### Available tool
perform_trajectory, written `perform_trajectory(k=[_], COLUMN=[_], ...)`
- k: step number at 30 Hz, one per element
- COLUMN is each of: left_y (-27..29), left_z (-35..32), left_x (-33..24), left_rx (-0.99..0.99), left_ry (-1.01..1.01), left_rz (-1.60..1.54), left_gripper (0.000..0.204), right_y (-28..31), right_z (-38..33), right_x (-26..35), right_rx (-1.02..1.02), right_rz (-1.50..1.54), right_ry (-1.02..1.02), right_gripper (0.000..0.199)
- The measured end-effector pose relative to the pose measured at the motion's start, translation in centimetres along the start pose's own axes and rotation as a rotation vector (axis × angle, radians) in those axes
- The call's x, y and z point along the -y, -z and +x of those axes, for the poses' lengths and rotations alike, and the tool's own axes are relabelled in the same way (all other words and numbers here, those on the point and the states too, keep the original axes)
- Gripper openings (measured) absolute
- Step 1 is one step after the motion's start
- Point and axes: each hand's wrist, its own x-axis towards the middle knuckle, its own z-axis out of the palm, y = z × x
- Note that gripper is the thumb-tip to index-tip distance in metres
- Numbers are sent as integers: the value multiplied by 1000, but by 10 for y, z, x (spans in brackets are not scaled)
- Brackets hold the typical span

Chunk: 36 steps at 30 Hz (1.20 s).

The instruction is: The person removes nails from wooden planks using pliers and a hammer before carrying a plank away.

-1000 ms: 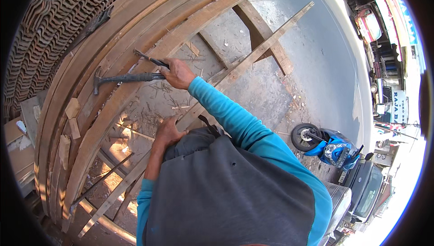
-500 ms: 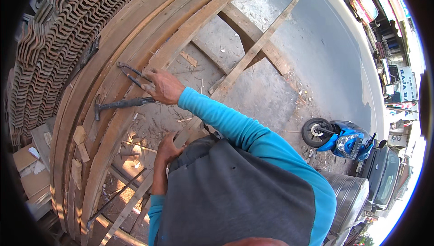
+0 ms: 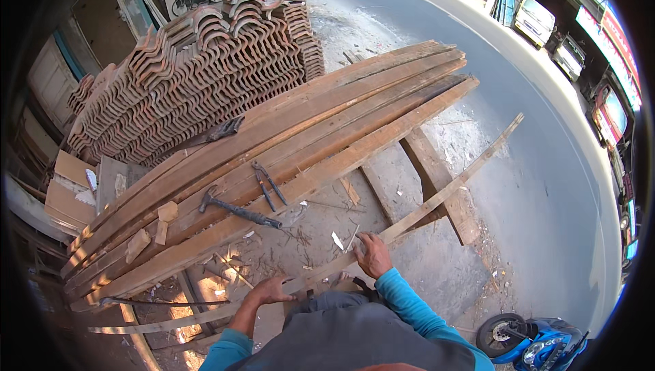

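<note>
Now the right hand (image 3: 372, 255) has let go of the hammer (image 3: 239, 210), which lies beside the pincers (image 3: 266, 185) on the stacked planks (image 3: 286, 146); both hands are off the tools. Right hand presses flat on the thin, rough batten (image 3: 450, 183), fingers spread; left hand (image 3: 269, 290) rests open on its lower end. Curved clay roof tiles (image 3: 198, 71) are heaped behind.

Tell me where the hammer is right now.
In the head view the hammer lies on the stacked planks, left of centre, beside the pincers, up and left of the right hand.
</note>
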Motion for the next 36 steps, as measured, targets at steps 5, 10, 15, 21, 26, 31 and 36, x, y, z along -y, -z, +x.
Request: perform_trajectory(k=[5,10,15,21,26,31,36], left_y=[-10,-21,-18,-29,-52,-68,-70], left_z=[-2,-2,-31,-25,-38,-55,-56], left_x=[1,3,-27,-19,-19,-13,3], left_rx=[-64,-57,-308,-400,-678,-734,-666], left_ry=[-10,109,322,280,258,447,451], left_rz=[-16,37,150,106,168,269,170], left_gripper=[80,87,85,84,87,84,70], right_y=[2,10,20,23,9,10,6], right_z=[-2,11,49,44,21,34,53], right_x=[-16,-18,-9,-22,-39,-37,-52], right_rx=[-1,114,137,167,347,402,394], right_rz=[12,69,114,-3,57,-24,-166], right_ry=[36,7,85,129,18,110,259], right_gripper=[31,30,33,34,37,38,46])
